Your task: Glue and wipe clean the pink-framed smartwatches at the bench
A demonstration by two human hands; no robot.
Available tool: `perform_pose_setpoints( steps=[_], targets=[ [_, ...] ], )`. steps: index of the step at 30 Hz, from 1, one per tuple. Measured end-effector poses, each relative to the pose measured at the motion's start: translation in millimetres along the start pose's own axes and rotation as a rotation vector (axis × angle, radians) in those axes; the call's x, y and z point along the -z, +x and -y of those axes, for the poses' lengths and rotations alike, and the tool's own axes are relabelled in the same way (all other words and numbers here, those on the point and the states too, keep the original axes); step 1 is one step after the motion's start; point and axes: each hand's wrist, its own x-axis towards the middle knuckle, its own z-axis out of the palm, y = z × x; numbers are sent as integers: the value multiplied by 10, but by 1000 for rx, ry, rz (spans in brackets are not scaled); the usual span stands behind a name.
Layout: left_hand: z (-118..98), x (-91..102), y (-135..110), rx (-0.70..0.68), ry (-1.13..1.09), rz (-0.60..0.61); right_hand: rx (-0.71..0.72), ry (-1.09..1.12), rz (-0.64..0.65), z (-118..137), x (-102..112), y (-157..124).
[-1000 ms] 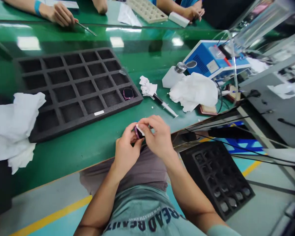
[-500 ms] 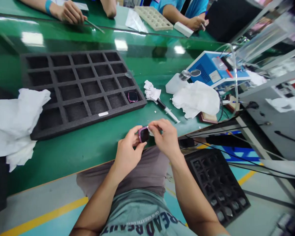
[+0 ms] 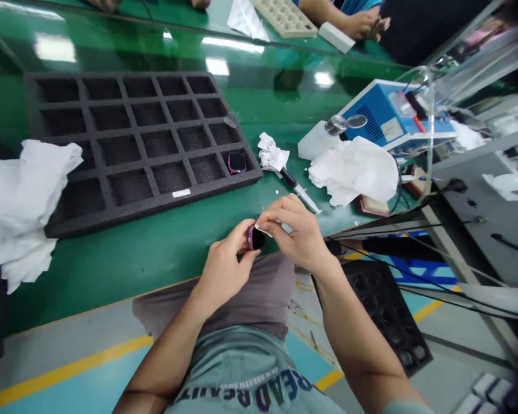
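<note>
My left hand [image 3: 228, 265] grips a purple-framed smartwatch body [image 3: 251, 238] by its edges, just above the table's front edge. A small white wipe [image 3: 264, 231] is pinched in my right hand [image 3: 296, 233], its fingertips at the watch's upper edge, partly covering the dark screen. A second purple watch [image 3: 236, 163] lies in the near right compartment of the black foam tray [image 3: 151, 200]. Beyond my right hand, a syringe [image 3: 300, 191] rests on the green table beside a crumpled tissue [image 3: 273, 154].
White cloths [image 3: 17, 207] lie over the tray's left end. At the right stand a white dispenser bottle [image 3: 315, 141], a white cloth [image 3: 356, 169] and a blue machine [image 3: 375, 112]. Another black tray [image 3: 382, 313] is low at the right. A co-worker's hands [image 3: 369, 26] are across the table.
My right hand has moved up and over the watch, bringing the white wipe onto its screen edge. My left hand keeps its hold. The view has shifted slightly.
</note>
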Motion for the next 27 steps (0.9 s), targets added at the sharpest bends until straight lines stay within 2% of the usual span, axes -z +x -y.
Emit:
perform_pose_setpoints(
  steps=[5, 9, 14, 18, 22, 27],
  targets=[
    [8, -3, -35, -24, 88, -59, 59, 32, 54, 38, 6, 8],
    [3, -2, -49, -39, 103, -18, 5, 17, 0, 8, 29, -2],
    [33, 5, -45, -67, 161, -27, 38, 12, 72, -2, 50, -17],
    [36, 7, -43, -76, 161, 0, 1, -25, 35, 17, 38, -22],
    [32, 3, -41, -88, 209, -26, 83, -1, 87, 36, 22, -26],
    [39, -2, -43, -91, 204, -5, 23, -51, 16, 30, 24, -38]
  ],
)
